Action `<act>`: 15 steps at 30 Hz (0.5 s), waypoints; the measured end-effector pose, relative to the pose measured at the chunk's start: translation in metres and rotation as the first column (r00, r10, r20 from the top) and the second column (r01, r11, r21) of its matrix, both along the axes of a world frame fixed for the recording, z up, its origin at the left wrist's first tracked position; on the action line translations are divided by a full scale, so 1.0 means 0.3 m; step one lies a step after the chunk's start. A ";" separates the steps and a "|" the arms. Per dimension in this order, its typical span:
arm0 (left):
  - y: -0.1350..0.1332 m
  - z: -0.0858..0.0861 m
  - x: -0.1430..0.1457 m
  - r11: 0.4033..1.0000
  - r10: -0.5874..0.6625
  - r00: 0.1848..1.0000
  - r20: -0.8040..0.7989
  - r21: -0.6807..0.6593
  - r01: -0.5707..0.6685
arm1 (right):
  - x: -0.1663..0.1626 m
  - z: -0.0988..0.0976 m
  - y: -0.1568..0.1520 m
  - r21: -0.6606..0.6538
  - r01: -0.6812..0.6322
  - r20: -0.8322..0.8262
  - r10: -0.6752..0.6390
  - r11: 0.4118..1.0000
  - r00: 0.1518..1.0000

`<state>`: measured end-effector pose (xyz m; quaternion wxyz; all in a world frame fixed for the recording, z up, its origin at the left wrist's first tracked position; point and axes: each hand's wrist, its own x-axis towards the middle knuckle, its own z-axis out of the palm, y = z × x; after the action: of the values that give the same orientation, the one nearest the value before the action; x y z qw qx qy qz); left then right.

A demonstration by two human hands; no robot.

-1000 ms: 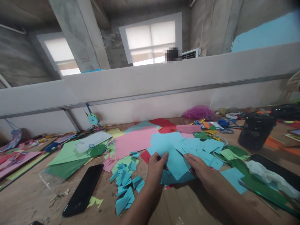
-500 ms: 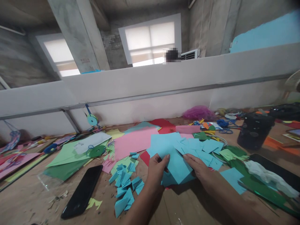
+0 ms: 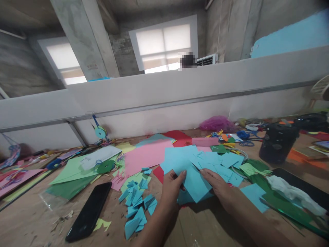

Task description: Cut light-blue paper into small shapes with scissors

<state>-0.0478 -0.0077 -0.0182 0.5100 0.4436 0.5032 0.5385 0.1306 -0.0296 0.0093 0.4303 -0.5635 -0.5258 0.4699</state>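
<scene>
Between my two hands is a light-blue paper square [image 3: 196, 187], turned with a corner toward me. My left hand [image 3: 173, 183] pinches its left corner between thumb and fingers. At the opposite side my right hand [image 3: 214, 181] grips the right corner, thumb on top. Behind the square lies a larger blue sheet [image 3: 178, 156], and cut blue paper pieces [image 3: 218, 161] are spread to its right. Left of my left forearm sits a heap of small folded blue papers [image 3: 137, 199]. Part of the fingers is hidden beneath the paper.
A black phone [image 3: 89, 211] lies at the left front. Pink paper [image 3: 144, 156] and green sheets [image 3: 69, 171] cover the table behind. To the right stand a dark cup [image 3: 277, 144] and crumpled white tissue [image 3: 293, 192]. A white partition [image 3: 159, 89] bounds the far edge.
Both hands keep their hold on the blue paper square, almost still. The whole view has shifted very slightly.
</scene>
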 end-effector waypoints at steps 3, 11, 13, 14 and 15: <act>-0.001 0.002 0.003 1.000 -0.002 1.000 0.018 0.020 0.002 | 0.006 0.009 -0.011 -0.035 -0.023 0.011 0.023 0.999 1.000; 0.005 0.003 0.002 1.000 -0.002 1.000 0.013 0.022 0.001 | -0.002 -0.056 0.017 -0.036 0.025 -0.002 -0.025 0.999 1.000; 0.006 -0.001 0.001 1.000 -0.010 1.000 0.017 0.029 0.010 | 0.000 -0.069 0.024 -0.002 0.024 -0.004 -0.024 1.000 1.000; 0.007 -0.002 0.001 0.999 -0.017 1.000 0.023 0.032 0.016 | 0.000 -0.075 0.027 0.023 0.013 -0.004 -0.013 1.000 1.000; 0.007 -0.002 0.002 0.999 -0.023 0.999 0.029 0.033 0.022 | 0.000 -0.078 0.029 0.045 0.005 -0.005 -0.005 0.999 1.000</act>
<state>-0.0474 -0.0057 -0.0189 0.5159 0.4495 0.4819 0.5473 0.1306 -0.0208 -0.0142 0.4455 -0.5538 -0.5337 0.4582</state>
